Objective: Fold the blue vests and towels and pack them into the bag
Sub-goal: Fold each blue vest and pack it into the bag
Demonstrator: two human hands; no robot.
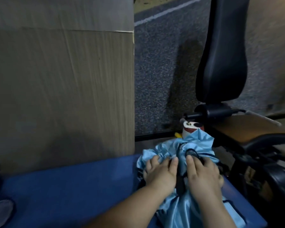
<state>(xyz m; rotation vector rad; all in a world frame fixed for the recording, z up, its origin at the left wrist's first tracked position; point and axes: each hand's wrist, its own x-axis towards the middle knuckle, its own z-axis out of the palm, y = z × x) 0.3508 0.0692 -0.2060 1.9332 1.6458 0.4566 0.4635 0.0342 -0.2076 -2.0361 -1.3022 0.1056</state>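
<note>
A shiny light-blue drawstring bag (196,145) lies bunched on the dark blue table surface (69,191) at the lower right. Black cords (192,153) run across its gathered top. My left hand (160,173) lies on the bag's left side, fingertips curled into the crumpled cloth. My right hand (202,175) lies on the right side, with its fingers over a black cord loop. What is inside the bag is hidden, and no vests or towels show outside it.
A tall cardboard box (61,83) stands at the back left of the table. A black office chair (222,63) with a brown seat sits close on the right. A small white and red object (192,127) peeks out behind the bag. Grey carpet lies beyond.
</note>
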